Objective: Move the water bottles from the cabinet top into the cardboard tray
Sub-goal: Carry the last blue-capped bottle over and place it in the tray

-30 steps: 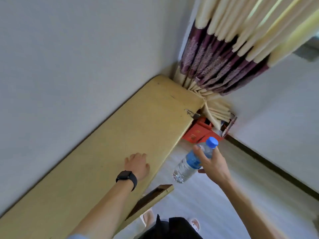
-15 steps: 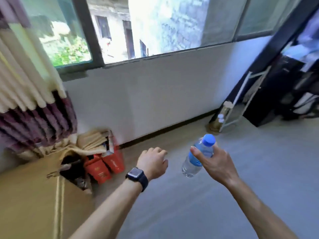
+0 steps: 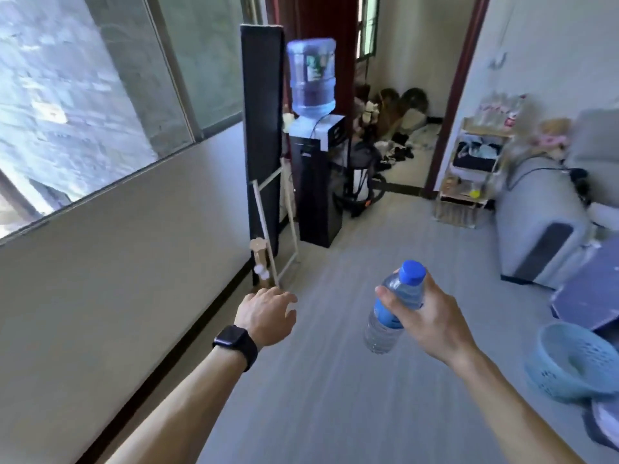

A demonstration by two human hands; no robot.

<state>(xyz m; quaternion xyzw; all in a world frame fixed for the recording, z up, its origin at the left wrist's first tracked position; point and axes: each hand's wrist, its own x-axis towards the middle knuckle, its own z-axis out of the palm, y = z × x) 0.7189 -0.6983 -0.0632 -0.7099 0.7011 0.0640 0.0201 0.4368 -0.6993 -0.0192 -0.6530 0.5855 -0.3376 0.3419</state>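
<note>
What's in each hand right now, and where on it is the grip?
Right hand grips the clear blue-capped plastic water bottle around its upper body, below the cap. Left hand holds nothing.

the floor (image 3: 335, 380) ahead is wide open and bare, so both hands have lots of room to go forward. on the left a white wall (image 3: 117, 262) under the window runs all the way along, close to the left hand (image 3: 264, 316). far ahead a tall black panel (image 3: 261, 135) and a water cooler (image 3: 316, 182) stand in the way by that wall. on the right side a grey sofa (image 3: 536, 222), a blue basket (image 3: 576, 363) (low on the floor) and a shelf rack (image 3: 469, 182) block the way. between them, an open doorway (image 3: 412, 122).
</note>
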